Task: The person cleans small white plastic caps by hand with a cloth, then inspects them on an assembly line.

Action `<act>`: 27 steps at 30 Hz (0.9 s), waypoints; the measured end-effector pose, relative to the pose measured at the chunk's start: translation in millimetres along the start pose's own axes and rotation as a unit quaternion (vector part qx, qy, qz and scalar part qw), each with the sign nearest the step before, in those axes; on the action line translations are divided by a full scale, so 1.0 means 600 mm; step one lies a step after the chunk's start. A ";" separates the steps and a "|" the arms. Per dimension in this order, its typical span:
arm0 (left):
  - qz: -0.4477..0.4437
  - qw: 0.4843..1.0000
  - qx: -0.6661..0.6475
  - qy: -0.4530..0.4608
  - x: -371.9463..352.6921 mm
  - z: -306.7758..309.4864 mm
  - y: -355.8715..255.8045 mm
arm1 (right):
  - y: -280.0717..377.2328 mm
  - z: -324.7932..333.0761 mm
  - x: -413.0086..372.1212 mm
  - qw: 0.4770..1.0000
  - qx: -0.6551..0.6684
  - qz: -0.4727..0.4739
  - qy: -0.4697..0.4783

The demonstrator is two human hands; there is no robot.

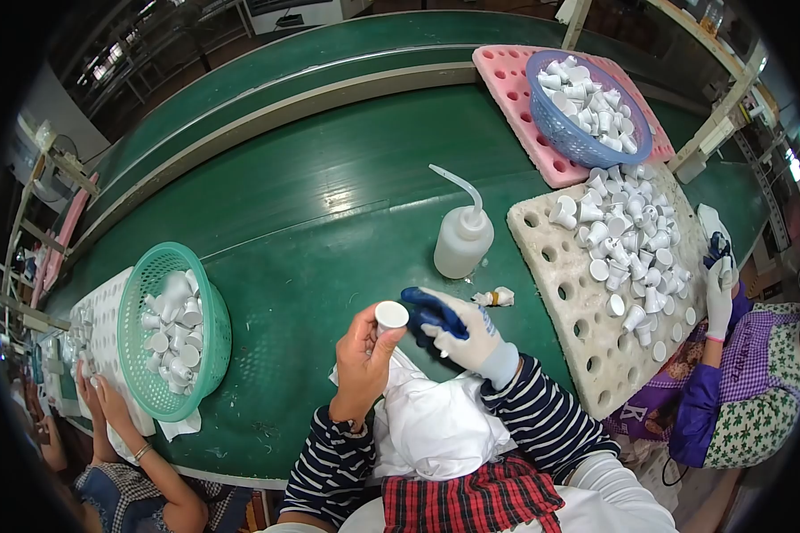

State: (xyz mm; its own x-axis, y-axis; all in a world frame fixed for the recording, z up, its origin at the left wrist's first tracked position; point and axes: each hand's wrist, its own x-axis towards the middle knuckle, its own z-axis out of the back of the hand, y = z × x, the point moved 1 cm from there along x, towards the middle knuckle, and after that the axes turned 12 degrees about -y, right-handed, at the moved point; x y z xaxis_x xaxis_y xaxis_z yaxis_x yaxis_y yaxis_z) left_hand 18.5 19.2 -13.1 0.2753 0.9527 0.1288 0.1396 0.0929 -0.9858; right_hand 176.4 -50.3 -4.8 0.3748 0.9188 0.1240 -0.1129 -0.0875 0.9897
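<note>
My bare left hand (362,364) holds a small white cup-shaped part (391,315) upright between thumb and fingers, its round flat face turned up. Just to the right is my right hand (465,330), in a white glove with dark blue fingers. Those fingers are bent toward the part; whether they grip anything is hidden. A white cloth (440,422) lies below both hands. Beyond my right hand stands a translucent squeeze bottle (463,242) with a bent spout, and a small scrap with a yellowish band (493,298) lies near it.
Many white parts (636,240) are heaped on a holed beige foam board (551,262) at right. Behind, a blue basket (587,153) of parts rests on pink foam (507,84). A green basket (213,355) of parts stands left. Co-workers' hands show at both sides.
</note>
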 end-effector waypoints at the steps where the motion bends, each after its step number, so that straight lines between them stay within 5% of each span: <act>1: -0.015 0.999 0.029 0.010 0.002 0.005 -0.001 | 0.011 0.005 -0.004 0.986 0.094 -0.134 0.022; 6: -0.088 0.983 0.146 0.068 0.006 0.007 -0.015 | 0.009 0.028 -0.005 0.951 0.202 -0.210 0.106; 9: -0.087 0.983 0.134 0.093 0.003 0.004 -0.012 | -0.011 0.019 -0.003 0.986 0.105 -0.093 0.087; 13: -0.042 0.991 0.082 0.093 0.000 0.004 0.005 | 0.032 0.029 0.003 0.956 0.098 -0.255 0.109; 19: 0.057 0.997 -0.027 0.052 -0.002 0.000 0.004 | 0.020 0.022 -0.002 0.978 0.181 -0.067 0.083; 27: 0.046 0.997 -0.021 0.066 -0.002 0.002 -0.003 | 0.021 0.025 0.000 0.956 0.187 -0.208 0.090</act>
State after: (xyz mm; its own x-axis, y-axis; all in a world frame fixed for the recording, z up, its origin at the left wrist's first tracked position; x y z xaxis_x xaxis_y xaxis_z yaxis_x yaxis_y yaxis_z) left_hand 16.5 18.3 -12.0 0.4105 0.9103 0.0528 0.1464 -0.0086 -0.9892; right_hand 188.7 -57.0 8.8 0.1477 0.9525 -0.2663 0.3607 0.1988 0.9113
